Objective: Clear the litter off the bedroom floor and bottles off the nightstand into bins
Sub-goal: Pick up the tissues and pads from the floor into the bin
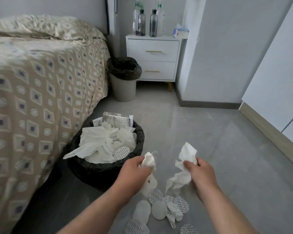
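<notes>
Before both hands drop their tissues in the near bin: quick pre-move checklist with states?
1. Left hand grips a crumpled tissue: ok.
2. Right hand grips a tissue wad: ok.
3. Near bin within reach, just left of the hands: ok.
4. Room in the near bin: not ok, tissues heaped to the rim.
5. Far bin has room: cannot tell.
6. Floor cleared: not ok, round pads remain.

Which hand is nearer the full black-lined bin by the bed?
Left. The left hand holds tissue just right of the bin rim; the right hand is farther right.
</notes>
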Available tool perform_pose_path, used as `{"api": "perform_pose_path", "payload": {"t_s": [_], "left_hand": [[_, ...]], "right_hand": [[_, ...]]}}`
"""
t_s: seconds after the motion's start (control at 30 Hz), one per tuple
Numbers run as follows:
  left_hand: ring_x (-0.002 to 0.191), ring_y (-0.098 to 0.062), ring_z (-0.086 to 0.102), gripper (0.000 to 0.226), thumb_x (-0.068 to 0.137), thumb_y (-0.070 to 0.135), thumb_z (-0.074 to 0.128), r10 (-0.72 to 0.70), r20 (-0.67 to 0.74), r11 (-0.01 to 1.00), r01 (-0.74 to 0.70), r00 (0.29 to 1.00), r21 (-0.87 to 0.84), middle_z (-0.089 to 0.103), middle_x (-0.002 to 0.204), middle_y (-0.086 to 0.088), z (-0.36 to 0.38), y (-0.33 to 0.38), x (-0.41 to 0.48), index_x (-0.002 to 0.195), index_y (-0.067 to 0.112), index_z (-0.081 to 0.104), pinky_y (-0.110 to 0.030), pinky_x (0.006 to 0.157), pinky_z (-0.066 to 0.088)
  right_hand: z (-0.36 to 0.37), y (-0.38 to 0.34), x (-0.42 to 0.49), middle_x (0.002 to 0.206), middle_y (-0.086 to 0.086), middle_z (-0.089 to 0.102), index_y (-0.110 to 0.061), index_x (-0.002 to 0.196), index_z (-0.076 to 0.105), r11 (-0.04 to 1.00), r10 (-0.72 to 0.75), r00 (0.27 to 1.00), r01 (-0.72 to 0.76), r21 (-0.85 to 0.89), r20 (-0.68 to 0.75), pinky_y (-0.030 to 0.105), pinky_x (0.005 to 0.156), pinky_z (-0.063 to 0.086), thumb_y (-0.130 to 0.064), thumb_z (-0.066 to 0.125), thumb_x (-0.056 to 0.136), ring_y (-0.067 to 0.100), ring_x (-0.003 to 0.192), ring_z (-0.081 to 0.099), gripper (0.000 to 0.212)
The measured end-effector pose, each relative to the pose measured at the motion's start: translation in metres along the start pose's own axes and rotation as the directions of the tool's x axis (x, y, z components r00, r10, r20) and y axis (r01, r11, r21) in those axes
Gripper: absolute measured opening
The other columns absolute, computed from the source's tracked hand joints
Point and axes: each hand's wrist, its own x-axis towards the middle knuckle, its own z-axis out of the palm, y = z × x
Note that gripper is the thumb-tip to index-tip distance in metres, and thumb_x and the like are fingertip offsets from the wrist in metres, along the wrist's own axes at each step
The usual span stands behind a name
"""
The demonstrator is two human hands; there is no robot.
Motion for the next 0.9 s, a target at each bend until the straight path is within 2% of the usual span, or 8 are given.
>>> {"api": "perform_pose_path", "payload": {"t_s": [0.13, 0.23, 0.33, 0.4, 0.53, 0.63, 0.8, 0.9], "left_hand": [[0.053, -0.020, 0.061, 0.025, 0.082, -0.002, 0.049, -0.078, -0.073, 0.957, 0.054, 0.994, -0.284, 0.063, 0.065, -0.011, -0.049, 0.050, 0.010, 0.071, 0.011, 0.066, -0.028, 0.050, 0.050], [0.064, -0.025, 0.062, 0.016, 0.083, 0.007, 0.048, -0.005, -0.242, 1.000, 0.006, 0.970, 0.004, 0.063, 0.073, -0.012, -0.089, 0.060, 0.030, 0.084, 0.005, 0.064, -0.037, 0.060, 0.052], [0.068, -0.026, 0.057, 0.019, 0.079, 0.010, 0.043, 0.129, -0.318, 0.924, 0.002, 0.939, 0.383, 0.065, 0.075, -0.011, -0.116, 0.051, 0.052, 0.082, 0.009, 0.062, -0.034, 0.060, 0.045], [0.076, -0.025, 0.058, 0.021, 0.078, 0.010, 0.043, 0.182, -0.258, 0.840, -0.014, 0.949, 0.542, 0.064, 0.077, -0.003, -0.122, 0.045, 0.064, 0.085, 0.016, 0.061, -0.034, 0.065, 0.046], [0.121, -0.033, 0.047, 0.050, 0.084, 0.024, 0.053, 0.112, -0.093, 0.595, 0.008, 0.989, 0.803, 0.052, 0.133, -0.010, -0.122, 0.024, 0.088, 0.134, 0.020, 0.044, -0.043, 0.097, 0.044], [0.124, -0.032, 0.043, 0.062, 0.083, 0.042, 0.059, 0.171, -0.083, 0.439, 0.000, 0.982, 0.898, 0.046, 0.137, -0.009, -0.118, 0.012, 0.092, 0.136, 0.019, 0.038, -0.044, 0.099, 0.041], [0.111, -0.031, 0.059, 0.037, 0.087, 0.028, 0.061, 0.520, 0.315, 0.060, -0.402, 0.794, 0.913, 0.063, 0.120, -0.009, -0.121, -0.005, 0.084, 0.119, 0.008, 0.060, -0.040, 0.094, 0.047], [0.128, -0.020, 0.047, 0.041, 0.098, 0.033, 0.042, 0.324, 0.346, 0.133, -0.405, 0.880, 0.905, 0.053, 0.138, -0.006, -0.122, -0.015, 0.082, 0.129, 0.011, 0.056, -0.030, 0.107, 0.032]], "right_hand": [[-0.003, 0.000, -0.016, 0.070, 0.011, 0.068, -0.008, 0.076, 0.067, 1.000, -0.020, 1.000, 0.020, 0.020, 0.010, 0.031, 0.056, 0.046, -0.007, 0.068, 0.079, 0.023, 0.059, 0.061, 0.004], [-0.003, 0.005, -0.021, 0.073, 0.013, 0.070, -0.009, 0.076, 0.068, 1.000, 0.002, 1.000, -0.002, 0.007, 0.003, 0.035, 0.060, 0.049, -0.011, 0.069, 0.078, 0.027, 0.064, 0.065, 0.003], [-0.001, 0.004, -0.023, 0.072, 0.013, 0.070, -0.008, 0.073, 0.069, 1.000, 0.002, 1.000, -0.002, -0.019, 0.003, 0.041, 0.066, 0.053, -0.013, 0.069, 0.076, 0.031, 0.069, 0.067, 0.006], [0.000, 0.002, -0.020, 0.072, 0.016, 0.070, -0.006, 0.072, 0.068, 1.000, 0.010, 1.000, -0.010, -0.005, 0.007, 0.040, 0.064, 0.052, -0.013, 0.069, 0.075, 0.029, 0.066, 0.066, 0.008], [0.004, -0.002, -0.018, 0.073, 0.016, 0.069, -0.008, 0.072, 0.068, 0.999, 0.018, 0.999, -0.019, 0.051, 0.027, 0.035, 0.060, 0.048, -0.010, 0.069, 0.076, 0.027, 0.063, 0.063, 0.005], [0.005, -0.005, -0.016, 0.072, 0.014, 0.069, -0.008, 0.073, 0.067, 0.995, 0.041, 0.998, -0.045, 0.093, 0.049, 0.032, 0.058, 0.046, -0.009, 0.069, 0.076, 0.025, 0.060, 0.061, 0.003], [0.008, -0.009, -0.013, 0.068, 0.013, 0.068, -0.010, 0.071, 0.066, 0.991, 0.062, 0.997, -0.067, 0.116, 0.052, 0.032, 0.057, 0.047, -0.009, 0.070, 0.074, 0.025, 0.058, 0.061, 0.005], [0.010, -0.007, -0.013, 0.069, 0.015, 0.067, -0.009, 0.070, 0.065, 0.992, 0.057, 0.997, -0.063, 0.106, 0.057, 0.034, 0.058, 0.047, -0.008, 0.070, 0.074, 0.024, 0.058, 0.059, 0.006]]}}
